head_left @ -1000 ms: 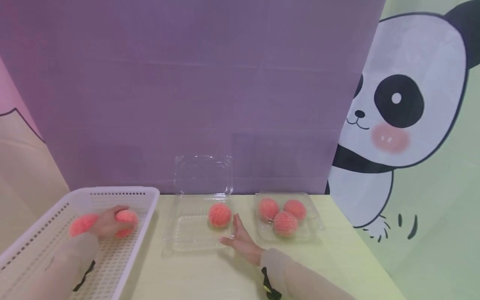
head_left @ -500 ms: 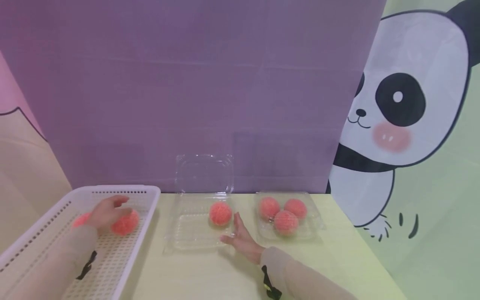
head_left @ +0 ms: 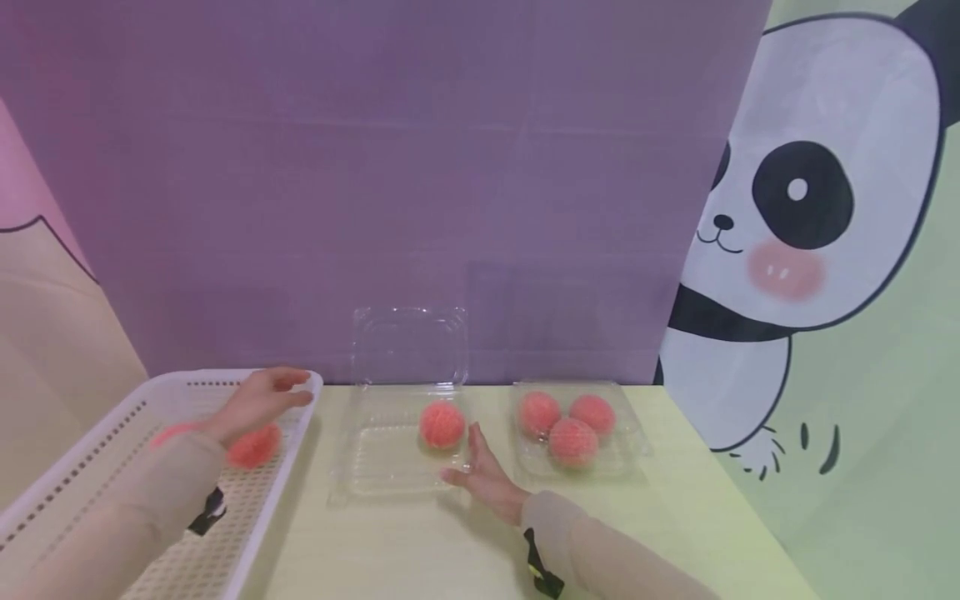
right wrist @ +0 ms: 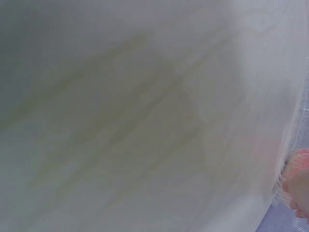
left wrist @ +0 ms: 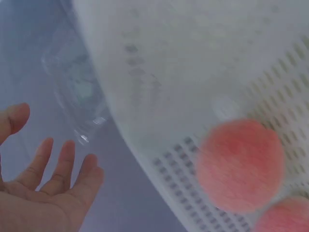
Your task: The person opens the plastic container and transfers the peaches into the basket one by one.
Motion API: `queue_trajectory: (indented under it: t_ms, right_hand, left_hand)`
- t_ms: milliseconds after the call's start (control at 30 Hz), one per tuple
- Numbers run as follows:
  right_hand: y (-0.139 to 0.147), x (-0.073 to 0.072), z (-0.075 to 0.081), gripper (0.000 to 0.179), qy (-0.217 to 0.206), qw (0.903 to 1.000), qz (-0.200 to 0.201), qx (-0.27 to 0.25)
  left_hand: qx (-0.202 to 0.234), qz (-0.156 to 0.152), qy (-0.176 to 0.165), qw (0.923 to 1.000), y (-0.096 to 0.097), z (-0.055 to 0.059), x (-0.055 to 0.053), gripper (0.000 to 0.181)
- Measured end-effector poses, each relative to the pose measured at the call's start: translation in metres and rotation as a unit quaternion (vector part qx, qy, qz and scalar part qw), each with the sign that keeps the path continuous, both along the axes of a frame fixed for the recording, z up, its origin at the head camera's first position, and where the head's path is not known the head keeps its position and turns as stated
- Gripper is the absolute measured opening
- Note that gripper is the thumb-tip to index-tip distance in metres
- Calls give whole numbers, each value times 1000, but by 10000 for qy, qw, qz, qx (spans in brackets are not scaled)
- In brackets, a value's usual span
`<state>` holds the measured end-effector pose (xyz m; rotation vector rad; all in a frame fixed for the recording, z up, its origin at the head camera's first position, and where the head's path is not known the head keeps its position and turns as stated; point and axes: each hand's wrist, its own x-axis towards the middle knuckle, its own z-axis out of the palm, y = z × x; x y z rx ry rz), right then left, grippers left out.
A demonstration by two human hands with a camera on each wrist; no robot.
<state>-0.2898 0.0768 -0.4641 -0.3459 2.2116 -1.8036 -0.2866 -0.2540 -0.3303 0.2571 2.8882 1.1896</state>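
Note:
My left hand (head_left: 258, 400), in the head view, is over the right rim of the white basket (head_left: 307, 392). The left wrist view shows the hand (left wrist: 53, 193) with fingers spread and holding nothing. Pink-red peaches (head_left: 255, 447) lie in the basket, one (left wrist: 241, 166) seen large in the left wrist view. My right hand (head_left: 491, 483) is at the right side of an open clear plastic clamshell box (head_left: 390, 462), thumb and fingers apart; contact with its edge is unclear. Inside that box, at its right, sits one peach (head_left: 442, 425). At the right wrist view's edge, the hand (right wrist: 299, 191) is only partly visible.
To the right stands a second clear box (head_left: 626, 467) holding three peaches (head_left: 573, 442). The open box's lid (head_left: 408, 346) stands up at the back, before a purple backdrop (head_left: 375, 167). Both boxes rest on a pale table (head_left: 390, 550).
My left hand was on a peach in the basket, then came off it empty. It has risen and moved right to the basket's rim. My right hand has stayed in place.

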Motion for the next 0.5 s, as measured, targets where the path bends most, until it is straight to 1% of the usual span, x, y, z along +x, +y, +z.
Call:
queue_trajectory:
  t_ms: [133,200,300,400,433,500]
  right_hand:
    - [-1,0,-1,98,-11,10000,-24,-27]
    - [-1,0,-1,98,-8,10000,-26,-26]
    - [-1,1,-1,98,-10,10000,-31,-10]
    - [-1,1,0,100,4,10000,-36,-35]
    - [-1,1,0,101,4,10000,-35,-50]
    - [0,0,0,102,2,10000,-30,-93]
  left_hand:
    - [341,-58,-210,9992,23,10,6,56]
    - [492,-88,-229,9985,34,14,9,54]
    - [840,-100,-351,9958,51,18,13,52]
    - [1152,-97,-391,9925,69,18,15,48]
    - [1262,-75,-424,9911,75,16,15,47]
    - [1441,-12,-378,9888,87,11,14,43]
